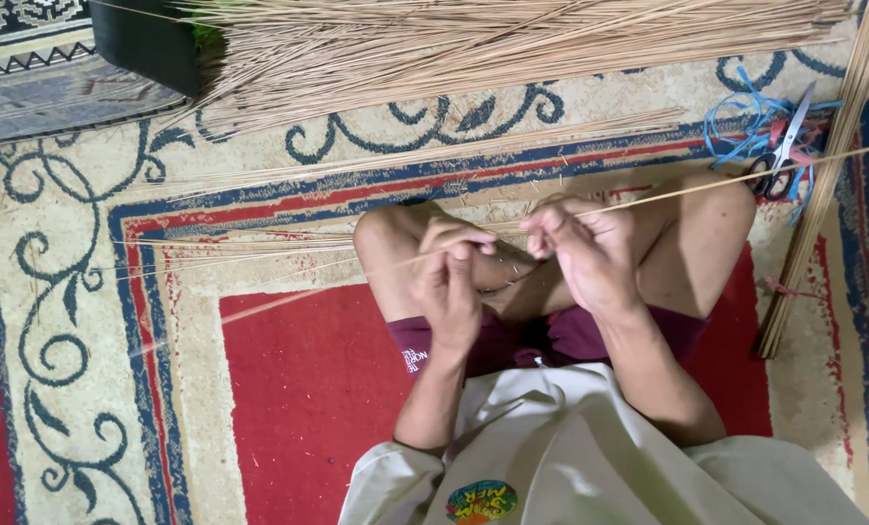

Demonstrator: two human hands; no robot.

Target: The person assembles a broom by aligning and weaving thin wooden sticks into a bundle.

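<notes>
Both hands, left hand (451, 282) and right hand (580, 248), are pinching one thin palm-leaf rib (726, 182) at frame centre, fingers closed, keeping it taut.

Floor covered by a patterned carpet (289, 389): red centre field, blue and red border bands, cream margin with dark blue scrollwork; a second, grey-patterned rug (36, 78) lies at the upper left corner; a dark box-like object (148, 44) stands on it, partly cut off; lighting even, without hard shadows; no walls visible.
</notes>
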